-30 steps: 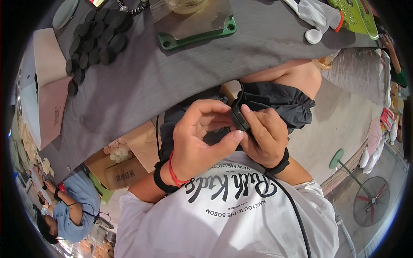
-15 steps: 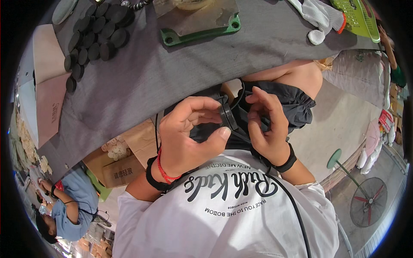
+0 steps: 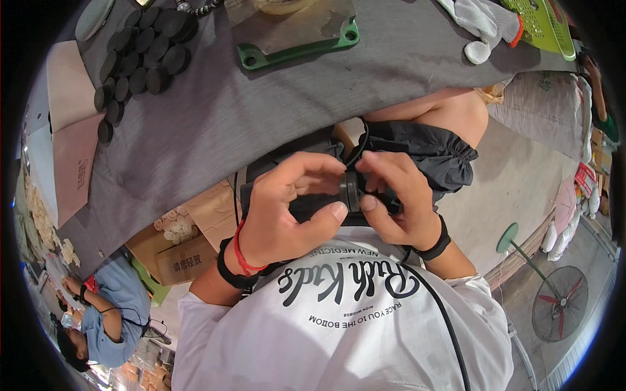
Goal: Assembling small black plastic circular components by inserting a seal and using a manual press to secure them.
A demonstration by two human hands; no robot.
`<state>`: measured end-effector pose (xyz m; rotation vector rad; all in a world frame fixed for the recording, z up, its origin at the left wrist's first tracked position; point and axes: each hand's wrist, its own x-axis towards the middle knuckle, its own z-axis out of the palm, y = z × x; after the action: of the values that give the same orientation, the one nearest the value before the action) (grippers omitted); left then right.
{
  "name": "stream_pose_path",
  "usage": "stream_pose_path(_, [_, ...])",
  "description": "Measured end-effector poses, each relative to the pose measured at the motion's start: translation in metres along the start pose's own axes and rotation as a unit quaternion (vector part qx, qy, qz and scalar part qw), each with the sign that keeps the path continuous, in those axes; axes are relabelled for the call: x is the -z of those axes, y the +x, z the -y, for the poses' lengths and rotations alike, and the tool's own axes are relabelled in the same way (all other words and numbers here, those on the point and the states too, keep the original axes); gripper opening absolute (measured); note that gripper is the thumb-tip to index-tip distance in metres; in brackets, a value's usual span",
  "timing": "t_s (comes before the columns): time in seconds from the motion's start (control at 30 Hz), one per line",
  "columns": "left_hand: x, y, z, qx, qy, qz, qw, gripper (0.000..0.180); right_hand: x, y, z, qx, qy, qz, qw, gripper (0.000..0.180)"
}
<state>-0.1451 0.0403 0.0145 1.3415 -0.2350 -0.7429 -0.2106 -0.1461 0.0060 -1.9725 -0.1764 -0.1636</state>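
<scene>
Between my two hands, in front of my lap, is a small round black disc (image 3: 349, 191), seen edge-on. The thumb and fingers of my left hand (image 3: 287, 207) curl about its left side and grip it. From the other side, my right hand (image 3: 403, 199) has its thumb and bent fingers at the disc's right face. Fingers cover part of the disc, so its details are hidden. On the grey-covered table at upper left lies a cluster of similar black discs (image 3: 137, 81), several of them standing on edge or leaning together.
A green metal base with a flat plate (image 3: 300, 49) stands on the grey table cloth (image 3: 215, 124). White gloves (image 3: 479, 29) and a green basket (image 3: 538, 26) lie at far right. An open carton (image 3: 72, 130) is at left. A fan (image 3: 559, 303) stands at lower right; a person (image 3: 114, 313) sits at lower left.
My right hand has moved left and closed in on the disc, which it stood apart from before. The disc has turned more upright and shifted slightly down and right in my left hand.
</scene>
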Motion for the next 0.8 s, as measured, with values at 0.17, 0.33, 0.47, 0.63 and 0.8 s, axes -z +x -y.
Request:
stream_pose_path(0.17, [0.002,0.002,-0.001,0.077,-0.078,0.044,0.993,0.030,0.002,0.007,-0.001,0.075,-0.038,0.024,0.996,0.047])
stream_pose_path(0.33, [-0.009,0.005,0.002,0.030,-0.097,-0.028,0.994,0.032,-0.013,0.002,0.002,0.025,-0.133,-0.097,0.986,0.037])
stream_pose_path(0.47, [-0.015,0.006,0.002,0.006,-0.042,-0.065,0.997,0.037,-0.020,0.001,0.000,0.025,-0.154,-0.109,0.982,0.036])
stream_pose_path(0.63, [-0.014,0.005,0.001,0.004,-0.058,-0.096,0.994,0.037,-0.019,0.008,0.004,0.040,-0.151,-0.074,0.985,0.041])
stream_pose_path(0.8, [-0.008,0.006,-0.002,-0.004,-0.071,-0.102,0.992,0.037,-0.009,0.003,0.002,-0.049,-0.013,-0.030,0.998,0.048])
